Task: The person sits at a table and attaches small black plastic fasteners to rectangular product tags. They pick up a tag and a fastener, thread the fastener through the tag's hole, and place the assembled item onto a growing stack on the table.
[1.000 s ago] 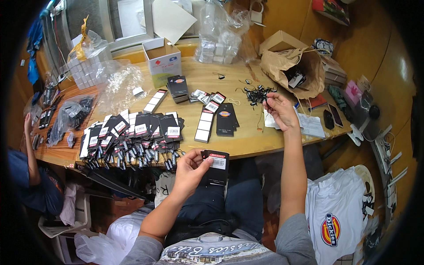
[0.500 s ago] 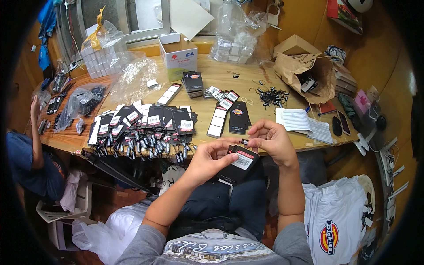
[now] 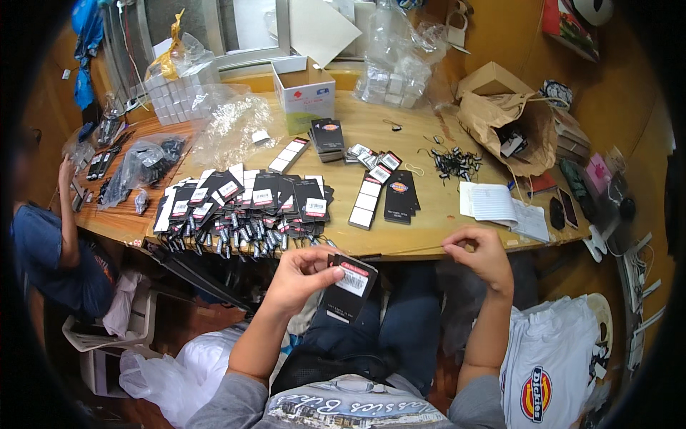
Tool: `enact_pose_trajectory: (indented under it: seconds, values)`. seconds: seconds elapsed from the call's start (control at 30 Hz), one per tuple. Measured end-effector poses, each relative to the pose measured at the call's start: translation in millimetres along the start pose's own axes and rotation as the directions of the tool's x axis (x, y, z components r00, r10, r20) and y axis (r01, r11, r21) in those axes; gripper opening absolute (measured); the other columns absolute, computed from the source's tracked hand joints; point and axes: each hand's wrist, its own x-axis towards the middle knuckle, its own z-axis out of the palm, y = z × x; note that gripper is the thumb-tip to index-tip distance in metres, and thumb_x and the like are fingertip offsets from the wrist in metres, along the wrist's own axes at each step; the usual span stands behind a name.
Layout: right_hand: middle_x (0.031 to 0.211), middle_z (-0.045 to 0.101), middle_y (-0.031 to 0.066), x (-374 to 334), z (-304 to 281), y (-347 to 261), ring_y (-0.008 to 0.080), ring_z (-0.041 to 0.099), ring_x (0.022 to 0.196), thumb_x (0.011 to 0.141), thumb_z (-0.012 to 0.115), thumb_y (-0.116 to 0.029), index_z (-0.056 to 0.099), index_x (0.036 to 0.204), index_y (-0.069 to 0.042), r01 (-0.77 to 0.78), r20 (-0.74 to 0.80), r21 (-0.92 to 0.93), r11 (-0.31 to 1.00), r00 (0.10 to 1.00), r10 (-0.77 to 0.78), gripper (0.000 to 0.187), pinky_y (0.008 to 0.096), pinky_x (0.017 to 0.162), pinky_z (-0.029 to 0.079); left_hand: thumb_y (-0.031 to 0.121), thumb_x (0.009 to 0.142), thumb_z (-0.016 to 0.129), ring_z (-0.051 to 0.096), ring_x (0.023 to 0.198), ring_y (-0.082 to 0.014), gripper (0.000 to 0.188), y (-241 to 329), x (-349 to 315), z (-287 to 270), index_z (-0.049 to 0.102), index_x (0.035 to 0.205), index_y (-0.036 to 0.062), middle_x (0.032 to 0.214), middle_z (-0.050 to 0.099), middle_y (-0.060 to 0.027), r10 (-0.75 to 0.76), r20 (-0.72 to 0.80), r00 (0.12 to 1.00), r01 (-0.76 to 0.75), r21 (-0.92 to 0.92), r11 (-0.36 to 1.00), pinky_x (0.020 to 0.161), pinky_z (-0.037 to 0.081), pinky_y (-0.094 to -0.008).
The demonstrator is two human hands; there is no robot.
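Note:
Above my lap, my left hand [image 3: 306, 277] grips a black hang tag [image 3: 350, 299] with a red-topped white barcode sticker. It may be more than one tag; I cannot tell. From its upper edge a thin cord [image 3: 414, 249] runs taut to the right, along the table's front edge. The cord's far end is pinched between thumb and forefinger of my right hand [image 3: 482, 256]. On the table just beyond lie a small stack of black tags [image 3: 399, 204] and a strip of white stickers [image 3: 366, 202].
Strung black tags [image 3: 261, 199] heap up at the table's front left, their cords hanging over the edge. Black cords [image 3: 455, 164], a notebook [image 3: 489, 204] and a paper bag [image 3: 511, 129] lie to the right. Behind stands a white box [image 3: 306, 96]. Another person's arm [image 3: 68, 214] is at far left.
My hands have moved apart: the left one leftward with the tag, the right one rightward. The cord now stretches between them. A small black piece was at my right fingertips before.

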Motion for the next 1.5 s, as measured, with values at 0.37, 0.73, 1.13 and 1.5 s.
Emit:
enact_pose_trajectory:
  seconds: [0.37,0.73,1.13,1.5]
  values:
    - [0.055,0.041,0.0007,-6,24,23,0.0087,0.037,0.045,0.069,0.064,-0.016,0.044,0.066,-0.008,0.214,-0.207,0.882,0.42,0.976,-0.063,0.022,0.0225,0.045,0.029,0.002,0.071,0.06,0.053,0.07,-0.0048,0.021,-15,-20,2,0.056,0.09,-0.0046,0.079,0.058,-0.003,-0.176,-0.013,0.984,0.177,0.112,0.978,0.063,0.041,-0.017]
    - [0.059,0.034,-0.001,-15,26,6,0.0091,0.034,0.048,0.081,0.05,-0.024,0.038,0.071,-0.008,0.498,-0.516,0.856,0.136,0.834,0.194,0.022,0.0211,0.047,0.034,0.005,0.073,0.06,0.053,0.075,-0.0046,0.017,-49,-31,-11,0.056,0.088,-0.0022,0.084,0.057,-0.0028,-0.277,0.105,0.955,0.276,0.022,0.961,0.066,0.042,-0.018]
    - [0.055,0.028,0.0,-43,-2,14,0.009,0.028,0.046,0.081,0.049,-0.011,0.039,0.077,-0.001,0.644,-0.639,0.741,0.192,0.764,-0.095,0.015,0.0201,0.045,0.029,0.004,0.073,0.06,0.054,0.072,-0.0051,0.014,-55,-43,-14,0.055,0.085,-0.0014,0.079,0.058,-0.0021,-0.268,0.011,0.963,0.268,-0.017,0.963,0.066,0.042,-0.0175]
    - [0.061,0.035,0.0012,-66,19,-50,0.0139,0.035,0.058,0.082,0.036,-0.005,0.042,0.073,-0.004,0.633,-0.644,0.76,0.147,0.764,0.043,0.011,0.0255,0.057,0.033,0.002,0.072,0.06,0.053,0.076,-0.0055,0.01,-62,-43,-18,0.052,0.08,0.0003,0.086,0.056,-0.0033,-0.211,-0.083,0.974,0.206,-0.06,0.977,0.068,0.042,-0.0183]
